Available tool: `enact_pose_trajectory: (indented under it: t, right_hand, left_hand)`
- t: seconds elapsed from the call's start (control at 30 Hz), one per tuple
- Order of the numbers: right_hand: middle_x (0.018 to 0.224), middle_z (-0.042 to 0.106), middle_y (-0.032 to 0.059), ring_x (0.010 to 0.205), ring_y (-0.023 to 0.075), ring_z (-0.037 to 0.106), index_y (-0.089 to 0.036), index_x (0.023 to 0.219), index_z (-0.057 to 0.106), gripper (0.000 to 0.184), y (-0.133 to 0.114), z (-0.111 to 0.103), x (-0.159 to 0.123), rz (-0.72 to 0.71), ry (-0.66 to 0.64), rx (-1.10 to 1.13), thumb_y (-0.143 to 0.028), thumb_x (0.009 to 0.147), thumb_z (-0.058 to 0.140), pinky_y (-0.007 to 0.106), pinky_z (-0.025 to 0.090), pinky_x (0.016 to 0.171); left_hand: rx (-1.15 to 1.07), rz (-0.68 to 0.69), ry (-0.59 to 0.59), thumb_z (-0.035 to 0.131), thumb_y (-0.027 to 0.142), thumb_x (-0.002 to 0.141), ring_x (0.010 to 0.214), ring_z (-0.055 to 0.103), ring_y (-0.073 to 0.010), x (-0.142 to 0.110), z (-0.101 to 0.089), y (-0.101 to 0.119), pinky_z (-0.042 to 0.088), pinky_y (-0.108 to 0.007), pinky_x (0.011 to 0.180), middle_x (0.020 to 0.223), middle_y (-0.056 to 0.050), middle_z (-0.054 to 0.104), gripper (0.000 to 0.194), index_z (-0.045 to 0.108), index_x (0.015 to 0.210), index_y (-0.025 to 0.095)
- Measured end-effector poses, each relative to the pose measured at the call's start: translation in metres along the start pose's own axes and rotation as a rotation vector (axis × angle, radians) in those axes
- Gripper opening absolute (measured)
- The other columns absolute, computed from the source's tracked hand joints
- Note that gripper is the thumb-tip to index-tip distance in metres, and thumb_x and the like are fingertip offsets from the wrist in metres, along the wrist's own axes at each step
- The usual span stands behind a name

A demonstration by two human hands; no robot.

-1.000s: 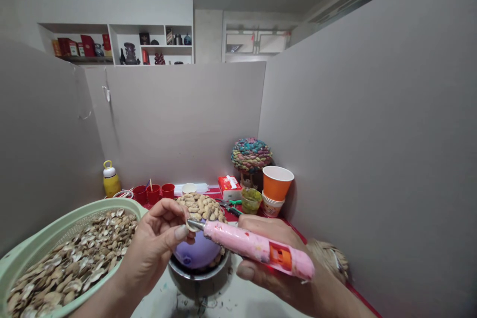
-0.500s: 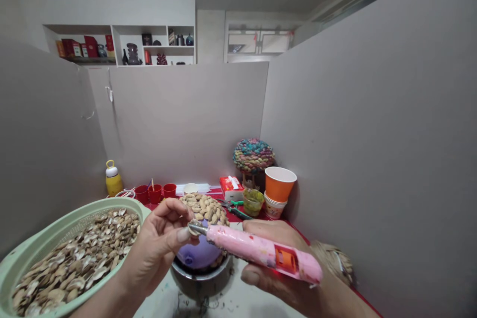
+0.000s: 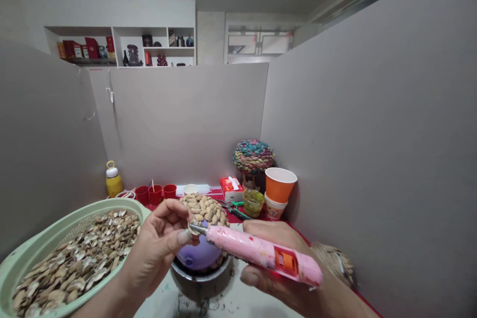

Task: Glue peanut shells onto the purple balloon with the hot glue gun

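Observation:
My left hand (image 3: 162, 246) pinches a small peanut shell (image 3: 194, 229) between thumb and fingers. In my right hand (image 3: 276, 253) is a pink hot glue gun (image 3: 251, 247), its metal nozzle pointing left and touching the shell. Behind and below the hands, a purple balloon (image 3: 200, 252) sits in a metal bowl (image 3: 199, 277). Peanut shells (image 3: 204, 207) cover the balloon's far upper part. To the left stands a pale green colander (image 3: 32, 246) holding many loose shell halves (image 3: 80, 261).
Red cups (image 3: 155, 194), a yellow bottle (image 3: 114, 181), a tissue pack (image 3: 231, 189), pliers (image 3: 238, 212), a glass bowl (image 3: 254, 202) and orange paper cups (image 3: 280, 184) line the back. A colourful shell-covered dome (image 3: 254, 155) stands behind them. Twine (image 3: 333, 261) lies right. Grey partitions (image 3: 186, 119) surround the table.
Almost nothing differs. Both hands keep their places, with the glue gun's nozzle still at the shell; the view has shifted very slightly.

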State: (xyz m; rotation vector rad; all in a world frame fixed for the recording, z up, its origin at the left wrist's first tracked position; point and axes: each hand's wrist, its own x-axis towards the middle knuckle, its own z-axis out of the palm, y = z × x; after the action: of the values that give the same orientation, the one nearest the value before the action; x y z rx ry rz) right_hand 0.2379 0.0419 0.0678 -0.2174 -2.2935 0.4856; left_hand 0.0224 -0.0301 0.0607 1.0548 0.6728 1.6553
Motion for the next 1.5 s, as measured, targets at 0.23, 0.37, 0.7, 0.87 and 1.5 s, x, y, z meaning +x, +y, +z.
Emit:
enact_pose_trajectory:
  t: [0.23, 0.37, 0.7, 0.87, 1.5]
  right_hand:
    - [0.065, 0.044, -0.0027, 0.056, 0.0108, 0.038, -0.019, 0.069, 0.044, 0.052, 0.001, 0.0, -0.002, 0.042, -0.031, 0.05, -0.065, 0.093, 0.045, 0.024, 0.03, 0.053]
    - [0.066, 0.044, -0.0028, 0.057, 0.0107, 0.037, -0.019, 0.07, 0.044, 0.049, 0.004, 0.001, -0.004, 0.052, -0.041, 0.035, -0.062, 0.094, 0.048, 0.025, 0.029, 0.054]
    - [0.064, 0.042, -0.0029, 0.056, 0.0105, 0.036, -0.019, 0.067, 0.041, 0.051, 0.002, 0.0, -0.004, 0.069, -0.024, 0.019, -0.062, 0.093, 0.049, 0.025, 0.027, 0.051]
    - [0.064, 0.042, -0.0032, 0.056, 0.01, 0.036, -0.019, 0.067, 0.04, 0.05, 0.002, 0.001, -0.004, 0.04, -0.014, -0.004, -0.06, 0.094, 0.05, 0.024, 0.028, 0.052]
    - [0.064, 0.045, -0.0029, 0.055, 0.0105, 0.037, -0.019, 0.071, 0.048, 0.043, -0.006, -0.001, -0.001, -0.029, 0.018, -0.064, -0.053, 0.096, 0.051, 0.023, 0.031, 0.051]
  left_hand:
    - [0.015, 0.013, -0.015, 0.087, 0.02, 0.064, 0.069, 0.061, -0.0102, 0.001, -0.003, -0.002, 0.052, -0.019, 0.063, 0.083, 0.0, 0.064, 0.029, 0.068, 0.086, 0.019]
    - [0.025, 0.029, -0.015, 0.087, 0.02, 0.065, 0.07, 0.061, -0.0103, 0.001, -0.004, -0.002, 0.053, -0.02, 0.063, 0.083, 0.001, 0.064, 0.028, 0.068, 0.086, 0.019]
    - [0.048, 0.064, 0.007, 0.087, 0.017, 0.063, 0.068, 0.063, -0.0108, 0.001, 0.001, 0.002, 0.053, -0.019, 0.062, 0.079, 0.001, 0.066, 0.026, 0.07, 0.082, 0.019]
    - [0.057, 0.073, 0.011, 0.087, 0.016, 0.063, 0.067, 0.063, -0.011, 0.003, -0.002, 0.002, 0.053, -0.019, 0.061, 0.078, 0.0, 0.067, 0.026, 0.069, 0.082, 0.019]
    - [0.077, 0.066, 0.015, 0.086, 0.018, 0.064, 0.067, 0.064, -0.0101, 0.003, -0.005, 0.002, 0.053, -0.017, 0.063, 0.08, 0.001, 0.068, 0.024, 0.071, 0.083, 0.02]
